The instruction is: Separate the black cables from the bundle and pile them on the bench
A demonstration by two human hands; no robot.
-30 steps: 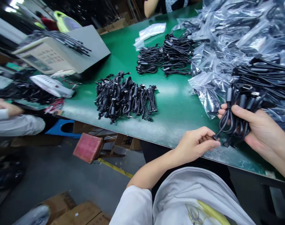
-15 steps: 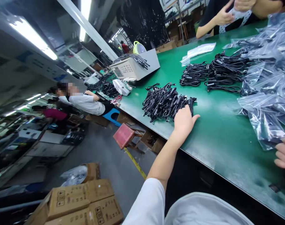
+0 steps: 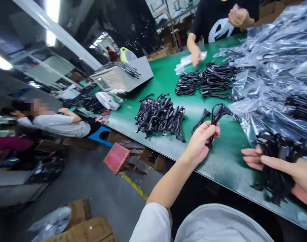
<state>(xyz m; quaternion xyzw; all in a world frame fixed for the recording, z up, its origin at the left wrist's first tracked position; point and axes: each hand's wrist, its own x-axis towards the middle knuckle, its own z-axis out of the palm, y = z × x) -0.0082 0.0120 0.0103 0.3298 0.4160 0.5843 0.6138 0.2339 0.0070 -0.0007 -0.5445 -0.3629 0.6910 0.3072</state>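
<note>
My left hand (image 3: 200, 143) pinches a coiled black cable (image 3: 217, 114) between thumb and fingers, lifted over the green table. Just behind it another coiled cable (image 3: 201, 121) lies on the tabletop. At the right, my right hand (image 3: 292, 168) grips a thick bunch of black cables (image 3: 276, 185), with the thumb across them and the fingertips showing on the left side. A loose pile of black cables (image 3: 157, 116) rests left of my left hand, apart from it.
Clear plastic bags with cables (image 3: 264, 64) heap up at the right. Neater cable bundles (image 3: 216, 79) lie farther back, near a co-worker's hand (image 3: 196, 56) on flat bags (image 3: 185, 63). A grey instrument box (image 3: 123, 75), a white fan (image 3: 107, 100) and a red-topped stool (image 3: 117, 157) stand leftward.
My left hand has left the pile and moved right, now with a coiled cable. My right hand has come further into view with its bunch. The co-worker's hand has reached down to the flat bags.
</note>
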